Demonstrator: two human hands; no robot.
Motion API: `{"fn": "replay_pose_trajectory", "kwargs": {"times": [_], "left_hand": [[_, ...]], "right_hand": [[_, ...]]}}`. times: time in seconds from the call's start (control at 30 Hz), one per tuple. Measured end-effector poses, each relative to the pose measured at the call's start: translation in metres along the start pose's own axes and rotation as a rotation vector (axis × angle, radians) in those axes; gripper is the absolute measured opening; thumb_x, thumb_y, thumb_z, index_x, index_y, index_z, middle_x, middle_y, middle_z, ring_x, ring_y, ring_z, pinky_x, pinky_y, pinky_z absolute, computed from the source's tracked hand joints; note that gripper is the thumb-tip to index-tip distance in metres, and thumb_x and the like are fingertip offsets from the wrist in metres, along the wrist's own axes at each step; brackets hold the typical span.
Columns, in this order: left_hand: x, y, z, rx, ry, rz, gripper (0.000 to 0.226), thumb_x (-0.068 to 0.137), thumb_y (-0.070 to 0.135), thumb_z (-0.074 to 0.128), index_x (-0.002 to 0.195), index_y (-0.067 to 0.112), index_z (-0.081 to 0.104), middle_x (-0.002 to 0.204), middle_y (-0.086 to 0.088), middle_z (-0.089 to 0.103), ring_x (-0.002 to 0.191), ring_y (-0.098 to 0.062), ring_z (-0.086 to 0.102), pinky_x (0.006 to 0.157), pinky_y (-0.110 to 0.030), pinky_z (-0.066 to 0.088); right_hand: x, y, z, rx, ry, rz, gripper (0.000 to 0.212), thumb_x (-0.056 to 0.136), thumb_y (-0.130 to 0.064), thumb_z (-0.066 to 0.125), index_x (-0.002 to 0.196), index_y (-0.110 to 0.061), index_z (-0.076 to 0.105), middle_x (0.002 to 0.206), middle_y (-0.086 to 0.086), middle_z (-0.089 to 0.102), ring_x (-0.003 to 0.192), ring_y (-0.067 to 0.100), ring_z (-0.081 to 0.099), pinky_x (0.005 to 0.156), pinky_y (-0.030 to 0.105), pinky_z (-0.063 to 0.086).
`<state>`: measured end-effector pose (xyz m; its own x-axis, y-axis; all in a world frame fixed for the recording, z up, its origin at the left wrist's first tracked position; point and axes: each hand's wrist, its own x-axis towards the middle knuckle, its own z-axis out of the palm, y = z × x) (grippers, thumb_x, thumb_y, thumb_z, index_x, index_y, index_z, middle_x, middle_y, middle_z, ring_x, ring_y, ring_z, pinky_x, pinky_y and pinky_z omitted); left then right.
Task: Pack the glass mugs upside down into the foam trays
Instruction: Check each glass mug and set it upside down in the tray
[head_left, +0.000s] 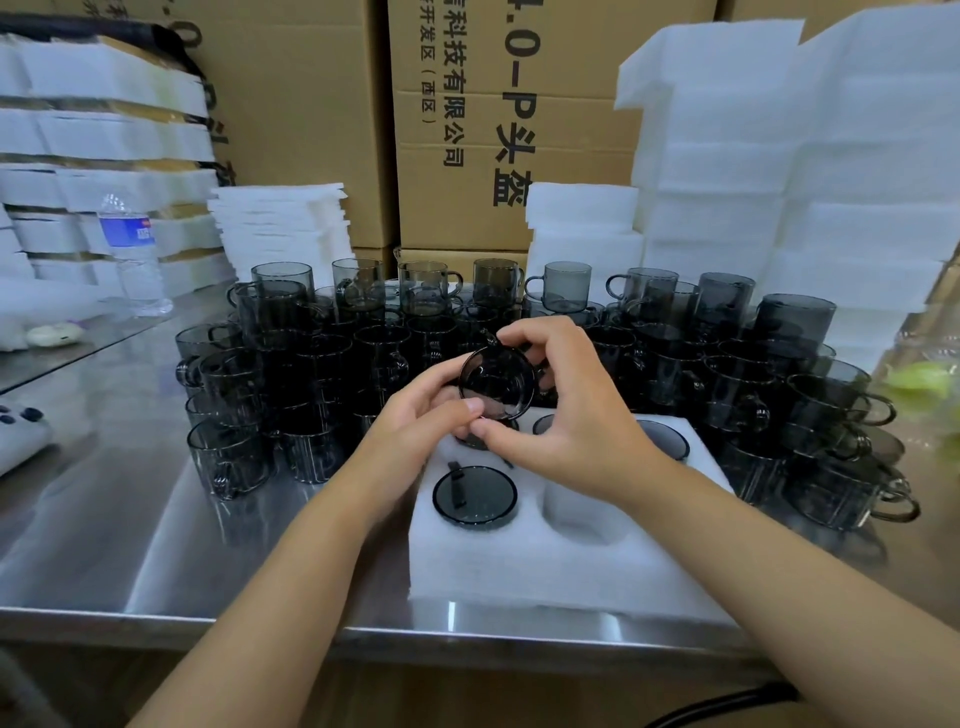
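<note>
Gripping one smoky glass mug (496, 384) between left hand (421, 410) and right hand (561, 415), fingers curled round it, tipped just above the foam tray (545, 561). Seated upside down in a near pocket: another mug (475, 493). Beside it, an empty pocket (582, 506). Behind, loose mugs (311, 338) crowding the steel table (130, 467).

The far middle cardboard box (519, 130) carries black print running down its face. A large column reads ".0-P头盔" (its top is cut off by the frame edge). A smaller column to its left reads "科技有限公司", and a still smaller one beside that reads "开发区(西区)". The water bottle (130, 249) at far left wears a blue label, its print too blurred to read.
</note>
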<state>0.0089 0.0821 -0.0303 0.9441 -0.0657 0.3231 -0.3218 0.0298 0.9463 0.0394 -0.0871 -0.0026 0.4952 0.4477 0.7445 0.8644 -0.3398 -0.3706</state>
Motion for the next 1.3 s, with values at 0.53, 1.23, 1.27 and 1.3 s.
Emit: {"fn": "replay_pose_trajectory", "kwargs": {"times": [0.53, 1.23, 1.27, 1.3], "left_hand": [[0.0007, -0.0001, -0.0025, 0.042, -0.013, 0.004, 0.045, 0.078, 0.036, 0.064, 0.123, 0.036, 0.061, 0.110, -0.025, 0.062, 0.100, -0.032, 0.060, 0.099, -0.054, 0.041], [0.0011, 0.0004, -0.0014, -0.030, -0.018, -0.026, 0.041, 0.083, 0.031, 0.050, 0.120, 0.022, 0.064, 0.105, -0.045, 0.047, 0.095, -0.038, 0.048, 0.092, -0.068, 0.034], [0.0015, -0.0003, -0.0013, -0.032, -0.013, -0.024, 0.040, 0.083, 0.031, 0.050, 0.120, 0.023, 0.065, 0.100, -0.040, 0.050, 0.094, -0.038, 0.048, 0.091, -0.066, 0.035], [0.0018, -0.0010, -0.0016, -0.036, -0.005, -0.022, 0.040, 0.082, 0.032, 0.051, 0.119, 0.025, 0.065, 0.095, -0.033, 0.051, 0.093, -0.036, 0.047, 0.089, -0.062, 0.036]], "right_hand": [[0.0006, 0.0022, -0.0001, 0.014, -0.095, 0.094, 0.056, 0.073, -0.034, 0.066, 0.125, -0.025, 0.047, 0.114, -0.013, 0.045, 0.111, 0.006, 0.041, 0.090, 0.007, 0.031], [0.0008, 0.0051, 0.0027, 0.031, -0.094, 0.136, 0.060, 0.071, -0.059, 0.057, 0.123, -0.032, 0.042, 0.114, -0.016, 0.044, 0.110, 0.003, 0.043, 0.090, 0.024, 0.040], [0.0009, 0.0055, 0.0027, 0.031, -0.093, 0.134, 0.059, 0.071, -0.059, 0.057, 0.122, -0.034, 0.042, 0.114, -0.017, 0.044, 0.110, 0.002, 0.043, 0.090, 0.021, 0.039], [0.0009, 0.0057, 0.0027, 0.030, -0.092, 0.132, 0.057, 0.071, -0.058, 0.057, 0.121, -0.036, 0.041, 0.114, -0.018, 0.044, 0.110, 0.001, 0.043, 0.089, 0.020, 0.038]]}}
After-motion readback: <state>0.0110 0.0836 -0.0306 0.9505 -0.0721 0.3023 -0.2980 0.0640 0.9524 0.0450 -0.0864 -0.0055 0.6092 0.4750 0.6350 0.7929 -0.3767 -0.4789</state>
